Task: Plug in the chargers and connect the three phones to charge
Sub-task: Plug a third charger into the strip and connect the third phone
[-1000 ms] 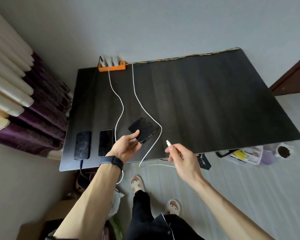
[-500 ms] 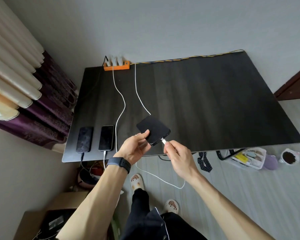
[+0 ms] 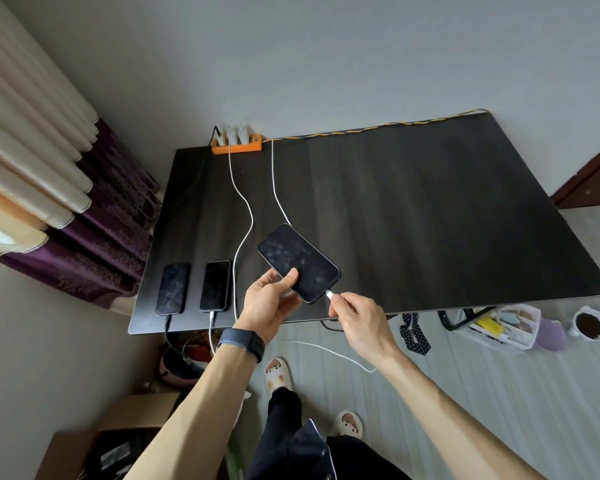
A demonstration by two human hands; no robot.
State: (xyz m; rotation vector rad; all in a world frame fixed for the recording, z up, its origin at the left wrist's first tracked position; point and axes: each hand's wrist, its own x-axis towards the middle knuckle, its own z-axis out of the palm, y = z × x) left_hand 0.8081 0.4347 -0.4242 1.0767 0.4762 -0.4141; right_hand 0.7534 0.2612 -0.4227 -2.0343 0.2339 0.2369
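Above the table's (image 3: 430, 220) near edge, dark top stretching away to my right, my left hand (image 3: 267, 303) grips a smudged black phone (image 3: 298, 263), tilted screen-up. My right hand (image 3: 357, 317) pinches the white plug (image 3: 329, 293) at its port. A second phone (image 3: 215, 285) and a third phone (image 3: 173, 289) lie cabled by the left corner.

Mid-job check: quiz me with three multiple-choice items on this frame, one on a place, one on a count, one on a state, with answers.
1. Where is the orange power strip?
A. Far left corner of the table. B. On the floor. C. Near right corner.

2. How many phones lie flat on the table?
A. One. B. Two. C. Three.

3. What is the right hand doing?
A. Pinching the white plug at the held phone. B. Lying flat on the table. C. Hanging idle.

Answers:
1 A: it sits by the wall at the far left.
2 B: the left phone and middle phone lie side by side, and the left hand grips the third.
3 A: its fingertips pinch the plug at the phone's bottom edge.
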